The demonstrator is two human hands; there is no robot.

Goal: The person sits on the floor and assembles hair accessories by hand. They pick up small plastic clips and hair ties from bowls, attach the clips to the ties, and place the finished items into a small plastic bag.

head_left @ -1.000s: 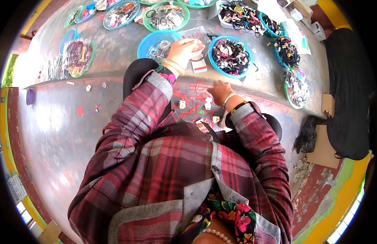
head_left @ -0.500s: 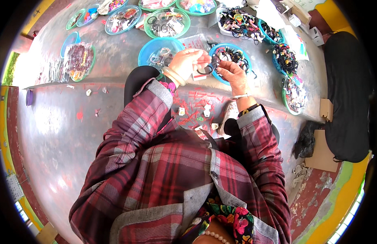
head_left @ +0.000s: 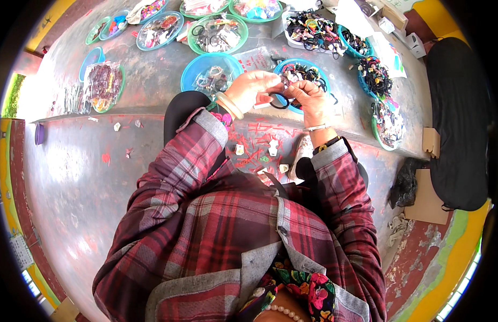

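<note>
A black hair tie (head_left: pixel 279 101) hangs as a loop between my two hands, and a small ornament shows at its top. My left hand (head_left: pixel 249 90) is closed, its thumb and fingertips pinching the ornament end from the left. From the right, my right hand (head_left: pixel 315 104) pinches the same spot, fingertips almost touching the left ones. Right behind the hands stands a blue basket (head_left: pixel 325 75) full of dark hair ties. Beside my left wrist, another blue basket (head_left: pixel 187 67) holds a few rings and bagged pieces.
Several more baskets of hair accessories, including a green basket (head_left: pixel 192 43), spread over the grey raised ledge (head_left: pixel 152 70). White scraps (head_left: pixel 273 147) and red strips litter the floor between my legs. At the right lie a long black case (head_left: pixel 457 123) and a black plastic bag (head_left: pixel 403 185).
My hands have come together. The left fingers, spread open before, now close on the hair tie beside the right fingertips, and its loop hangs lower and more visible.
</note>
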